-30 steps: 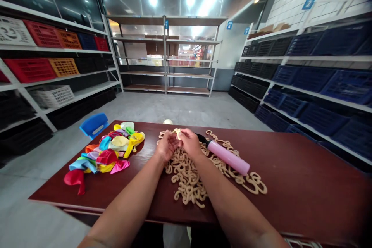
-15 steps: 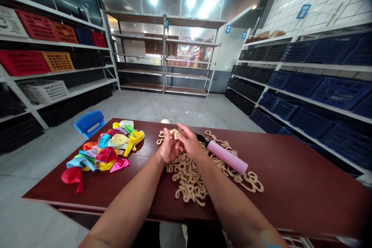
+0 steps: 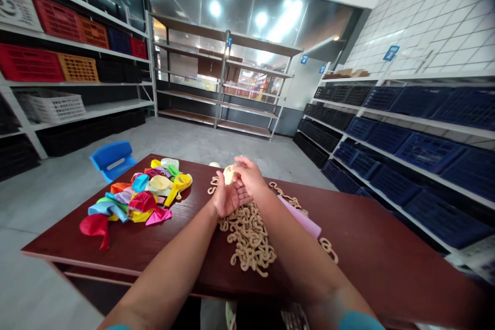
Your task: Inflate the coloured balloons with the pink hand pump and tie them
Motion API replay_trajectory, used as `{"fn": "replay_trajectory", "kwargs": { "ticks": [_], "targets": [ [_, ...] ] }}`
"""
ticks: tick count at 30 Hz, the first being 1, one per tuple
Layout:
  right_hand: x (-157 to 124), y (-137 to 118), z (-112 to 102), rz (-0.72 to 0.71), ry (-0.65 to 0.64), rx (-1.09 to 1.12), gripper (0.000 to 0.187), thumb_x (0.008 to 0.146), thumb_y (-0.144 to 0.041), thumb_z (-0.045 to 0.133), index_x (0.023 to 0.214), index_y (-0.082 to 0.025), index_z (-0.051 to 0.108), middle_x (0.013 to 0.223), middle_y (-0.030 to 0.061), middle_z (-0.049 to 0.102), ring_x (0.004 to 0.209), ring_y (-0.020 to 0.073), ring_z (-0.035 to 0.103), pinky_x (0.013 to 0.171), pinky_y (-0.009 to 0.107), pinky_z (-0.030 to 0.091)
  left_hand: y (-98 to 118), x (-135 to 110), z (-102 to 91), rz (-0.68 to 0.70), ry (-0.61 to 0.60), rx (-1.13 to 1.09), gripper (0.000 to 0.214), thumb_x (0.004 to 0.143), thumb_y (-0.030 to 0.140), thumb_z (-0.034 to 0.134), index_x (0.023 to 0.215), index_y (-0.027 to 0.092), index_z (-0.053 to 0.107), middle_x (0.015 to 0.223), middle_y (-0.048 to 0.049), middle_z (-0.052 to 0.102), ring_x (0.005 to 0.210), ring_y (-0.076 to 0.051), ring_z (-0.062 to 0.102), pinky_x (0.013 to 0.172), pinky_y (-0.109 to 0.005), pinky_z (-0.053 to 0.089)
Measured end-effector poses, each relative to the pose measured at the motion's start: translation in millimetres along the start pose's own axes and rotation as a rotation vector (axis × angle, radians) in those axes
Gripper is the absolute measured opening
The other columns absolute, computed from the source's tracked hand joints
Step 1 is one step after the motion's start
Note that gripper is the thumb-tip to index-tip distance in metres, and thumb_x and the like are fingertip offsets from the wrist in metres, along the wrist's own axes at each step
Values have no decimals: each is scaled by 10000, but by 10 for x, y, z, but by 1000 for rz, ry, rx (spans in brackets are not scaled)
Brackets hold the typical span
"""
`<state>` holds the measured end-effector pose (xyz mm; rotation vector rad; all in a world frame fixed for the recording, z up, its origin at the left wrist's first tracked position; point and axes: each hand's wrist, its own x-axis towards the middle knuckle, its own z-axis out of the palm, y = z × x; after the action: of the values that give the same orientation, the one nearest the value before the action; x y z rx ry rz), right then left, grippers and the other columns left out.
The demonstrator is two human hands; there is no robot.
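Note:
A small pale yellow balloon (image 3: 229, 175) is held up between my two hands above the far part of the table. My right hand (image 3: 250, 179) closes its fingertips on the balloon's right side. From the left, the thumb of my left hand (image 3: 228, 199) presses against it; the palm faces up and some fingers reach toward my right hand. Below them lies a heap of tan, curled strands (image 3: 253, 242). The pink cylinder (image 3: 299, 216) rests to the right, partly covered by my right forearm.
Flat balloons in many colours (image 3: 143, 201) are piled on the left of the dark red table (image 3: 371, 247). A pale round thing (image 3: 214, 164) shows at the far edge. Beyond stand a blue chair (image 3: 113, 159) and shelves with crates (image 3: 429, 152) on both sides.
My view has tilted and turned slightly. My hands have opened out a little, and more of the pale yellow balloon shows. My right forearm now hides the pink cylinder's black end.

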<state>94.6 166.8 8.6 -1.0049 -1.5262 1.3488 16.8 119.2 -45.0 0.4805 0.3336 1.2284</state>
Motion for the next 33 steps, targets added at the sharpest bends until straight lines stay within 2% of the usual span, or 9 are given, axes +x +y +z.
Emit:
{"fn": "replay_trajectory", "kwargs": {
  "ticks": [6, 10, 12, 15, 17, 19, 23, 27, 33],
  "targets": [
    [-208, 284, -125, -114, -149, -263, 323, 737, -214, 492, 1060, -203, 494, 614, -60, 559, 379, 58, 454, 382, 184, 354, 41, 29, -74, 23, -55, -8, 671, 670, 760, 328, 683, 132, 565, 523, -81, 544, 536, -198, 584, 443, -282, 447],
    [-372, 479, -219, -243, -204, -451, 304, 809, -269, 431, 1105, -216, 475, 675, -45, 594, 423, 61, 483, 450, 196, 396, -12, 108, -148, 27, 38, 63, 266, 799, 378, 524, 767, 121, 588, 638, -84, 615, 507, -165, 583, 380, -234, 413],
    [-427, 483, -339, -318, -158, -556, 343, 818, -283, 427, 1155, -225, 460, 825, -9, 629, 540, 77, 538, 552, 221, 440, -25, 140, -173, 68, 139, 39, 128, 814, 217, 514, 801, 118, 595, 731, -91, 642, 588, -152, 611, 461, -232, 465],
    [-517, 447, -689, -407, 65, -854, 372, 799, -287, 461, 1157, -192, 486, 1010, 56, 608, 819, 136, 566, 758, 285, 433, 22, 161, -198, 145, 247, -29, 147, 829, 130, 468, 870, 109, 607, 880, -111, 649, 738, -143, 626, 611, -244, 508],
    [-603, 447, -993, -340, 203, -1134, 361, 774, -320, 501, 1109, -190, 537, 1056, 90, 584, 954, 192, 528, 823, 331, 395, 88, 159, -211, 189, 263, -70, 155, 830, 127, 462, 882, 113, 607, 914, -108, 641, 712, -122, 611, 601, -233, 500],
    [-709, 487, -1281, -153, 266, -1378, 370, 746, -386, 535, 1065, -201, 573, 1067, 116, 574, 975, 243, 513, 803, 370, 380, 160, 148, -227, 227, 255, -118, 152, 833, 146, 459, 870, 117, 603, 846, -86, 634, 588, -88, 560, 520, -209, 467],
    [-918, 636, -1616, 125, 228, -1549, 531, 728, -541, 509, 1145, -213, 522, 1117, 148, 556, 957, 290, 532, 737, 395, 380, 277, 115, -280, 276, 187, -220, 166, 842, 217, 455, 850, 121, 591, 639, -24, 546, 439, -57, 414, 404, -182, 361],
    [-1049, 685, -1607, 57, 226, -1554, 526, 763, -511, 486, 1185, -196, 480, 1094, 139, 575, 924, 258, 561, 709, 341, 385, 338, 107, -356, 347, 146, -289, 153, 849, 212, 445, 835, 127, 571, 598, 1, 494, 430, -54, 379, 417, -185, 353],
    [-1218, 551, -1339, -410, 122, -1487, 495, 780, -432, 504, 1229, -229, 451, 1112, 99, 570, 984, 228, 523, 798, 332, 374, 351, 138, -399, 423, 268, -334, 150, 855, 122, 408, 832, 134, 556, 633, -5, 509, 505, -62, 462, 532, -210, 432]
  ]
}}
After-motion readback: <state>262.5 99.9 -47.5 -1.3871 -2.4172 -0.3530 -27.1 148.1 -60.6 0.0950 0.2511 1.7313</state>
